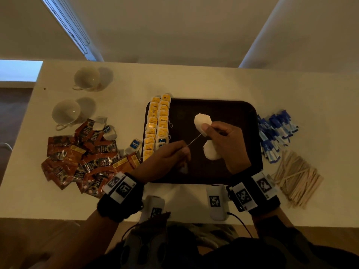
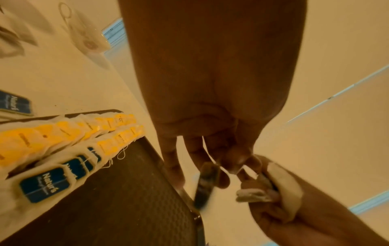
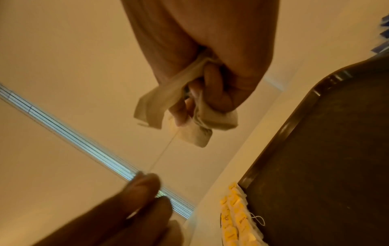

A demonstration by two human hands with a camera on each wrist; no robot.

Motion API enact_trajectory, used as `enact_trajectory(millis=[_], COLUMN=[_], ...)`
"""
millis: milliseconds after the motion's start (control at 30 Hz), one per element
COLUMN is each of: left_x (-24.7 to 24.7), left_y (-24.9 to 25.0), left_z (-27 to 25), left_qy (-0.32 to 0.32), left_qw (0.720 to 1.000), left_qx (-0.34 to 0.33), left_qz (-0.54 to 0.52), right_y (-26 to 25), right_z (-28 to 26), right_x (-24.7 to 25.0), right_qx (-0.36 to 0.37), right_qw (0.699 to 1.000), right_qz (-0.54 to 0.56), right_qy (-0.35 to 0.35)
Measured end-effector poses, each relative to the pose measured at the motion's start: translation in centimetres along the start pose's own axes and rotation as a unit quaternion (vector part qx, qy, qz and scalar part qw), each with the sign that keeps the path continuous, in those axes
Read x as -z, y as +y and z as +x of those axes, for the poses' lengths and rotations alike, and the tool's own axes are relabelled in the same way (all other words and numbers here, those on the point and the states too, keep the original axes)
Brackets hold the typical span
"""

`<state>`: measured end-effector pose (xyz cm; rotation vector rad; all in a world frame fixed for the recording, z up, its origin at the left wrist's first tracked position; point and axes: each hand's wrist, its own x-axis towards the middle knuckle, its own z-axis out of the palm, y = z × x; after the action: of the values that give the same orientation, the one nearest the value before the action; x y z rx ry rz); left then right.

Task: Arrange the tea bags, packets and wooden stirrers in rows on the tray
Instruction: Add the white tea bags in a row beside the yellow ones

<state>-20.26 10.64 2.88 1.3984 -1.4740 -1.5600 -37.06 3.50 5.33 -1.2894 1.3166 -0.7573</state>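
The right hand (image 1: 223,136) clasps several white tea bags (image 1: 200,121) above the tray (image 1: 223,105), while the left hand (image 1: 171,154) pinches one string (image 1: 194,139) taut toward 8 o'clock, probably to untangle it. Only the left wrist view shows a blue tag (image 2: 205,184) dangling below the left fingers; two tea-bag rows (image 1: 157,125) line the tray's 9 o'clock edge.

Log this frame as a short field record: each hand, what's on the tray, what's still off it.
left hand: pinches the string of a tea bag
right hand: grips white tea bags above the tray
tray: dark; two rows of yellow-tagged tea bags along its left edge, a few blue tags at the near end
off tray, left: brown packets, loose tea bags, two cups
off tray, right: blue packets, wooden stirrers
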Motion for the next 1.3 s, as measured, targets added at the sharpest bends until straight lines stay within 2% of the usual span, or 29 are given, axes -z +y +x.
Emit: enact_trajectory(millis=[100, 233, 300, 433, 600, 667, 833, 900, 1000, 1133, 1300], left_x=[0.4, 1.2, 1.5, 1.8, 1.9, 1.8, 2.3, 2.2, 1.6, 0.8, 1.0], left_y=[0.6, 0.0, -0.7, -0.3, 2.4, 2.5, 0.0, -0.5, -0.5, -1.0, -2.8], left_z=[-1.1, -2.0, -2.3, -3.1, -3.7, -3.5, -2.9, -2.7, -2.0, -1.1, -0.2], left_qy=[-0.003, -0.016, -0.005, 0.017, -0.029, -0.03, 0.025, 0.027, -0.004, -0.034, -0.011], left_qw=[0.999, 0.999, 0.999, 0.999, 0.999, 0.998, 0.992, 0.994, 0.996, 0.993, 0.986], left_qx=[-0.025, -0.038, -0.03, -0.019, -0.031, -0.017, 0.057, 0.067, 0.086, 0.109, 0.167], left_qz=[0.033, 0.028, 0.043, 0.041, 0.025, 0.046, 0.108, 0.084, 0.024, 0.04, 0.008], right_y=[0.1, 0.1, 0.1, 0.2, 0.7, 0.8, 0.6, 0.5, 0.3, 0.0, 0.3], right_z=[0.0, 0.1, 0.2, 0.4, 0.5, 0.6, 0.4, 0.2, 0.0, -0.2, -0.3], right_x=[-0.2, -0.2, 0.0, 0.3, 0.2, 0.1, 0.1, 0.0, -0.6, -1.2, -1.2], right_qx=[-0.021, -0.112, -0.135, -0.119, -0.114, -0.114, -0.105, -0.106, -0.112, -0.119, -0.123], right_qw=[0.999, 0.987, 0.978, 0.981, 0.983, 0.981, 0.978, 0.98, 0.979, 0.976, 0.98], right_qz=[0.024, 0.118, 0.157, 0.15, 0.139, 0.151, 0.177, 0.165, 0.166, 0.174, 0.147], right_qy=[0.008, 0.013, 0.015, 0.034, 0.044, 0.04, -0.012, -0.02, -0.036, -0.059, -0.056])
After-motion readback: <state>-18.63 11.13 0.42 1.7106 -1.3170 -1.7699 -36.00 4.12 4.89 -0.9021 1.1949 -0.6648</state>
